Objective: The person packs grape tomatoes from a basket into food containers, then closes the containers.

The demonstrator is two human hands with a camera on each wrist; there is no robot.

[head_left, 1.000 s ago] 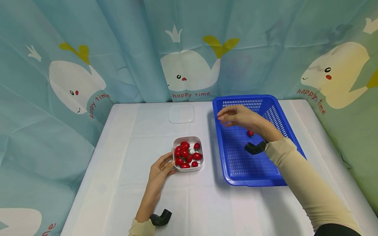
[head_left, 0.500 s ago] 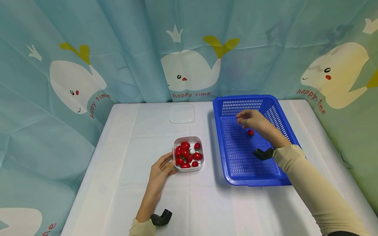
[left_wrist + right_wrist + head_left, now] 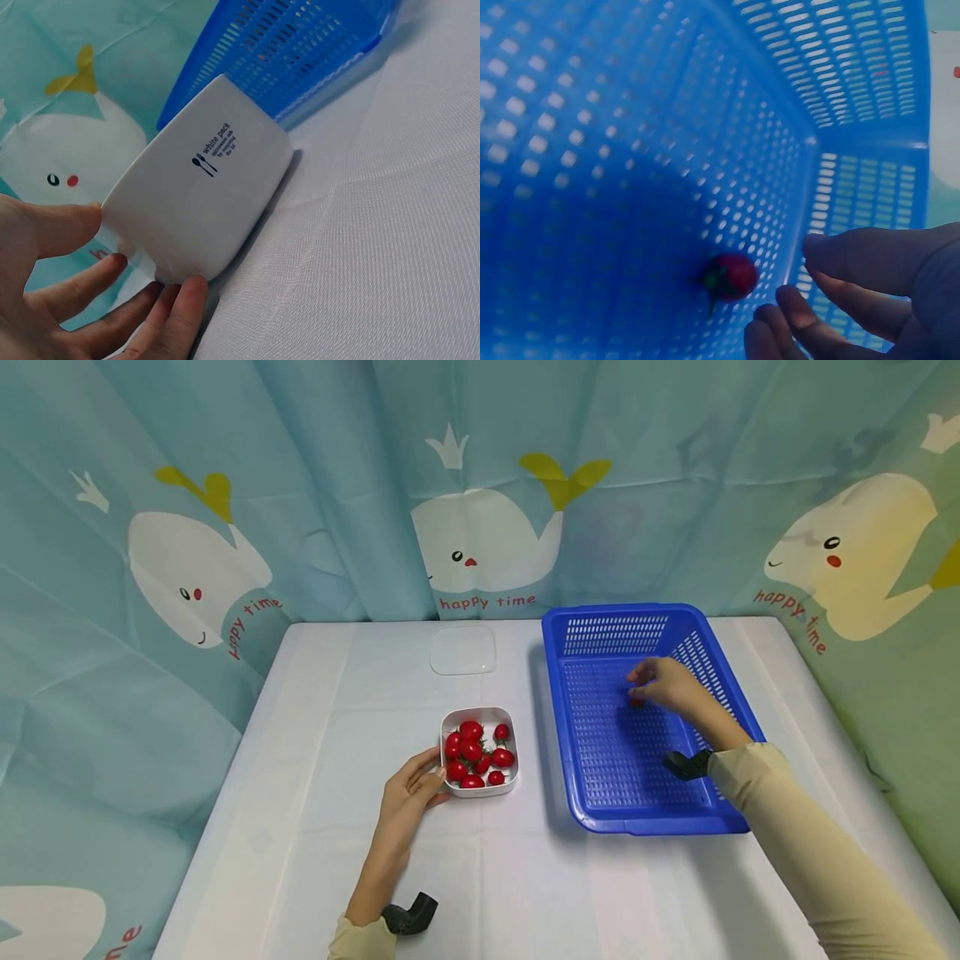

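A small white plastic container (image 3: 480, 792) with several red cherry tomatoes (image 3: 471, 750) in it stands near the middle of the table. My left hand (image 3: 405, 802) steadies its left side, thumb at the rim and other fingertips low against the wall, as the left wrist view shows. My right hand (image 3: 673, 687) is inside the blue basket (image 3: 564, 735), above a lone cherry tomato (image 3: 735, 276). Seen from the right wrist, thumb and fingers are apart with nothing between them, and the green-stemmed tomato lies on the perforated floor beside the fingertips.
A clear flat lid (image 3: 462, 651) lies behind the container. The basket has raised slotted walls around the right hand. A white cloth covers the table (image 3: 360, 710), and a teal whale-print curtain (image 3: 337, 485) hangs at its back and sides.
My right hand has moved right and lower into the basket, from its left rim to over the tomato, now partly covering it. The left hand and container have stayed put.
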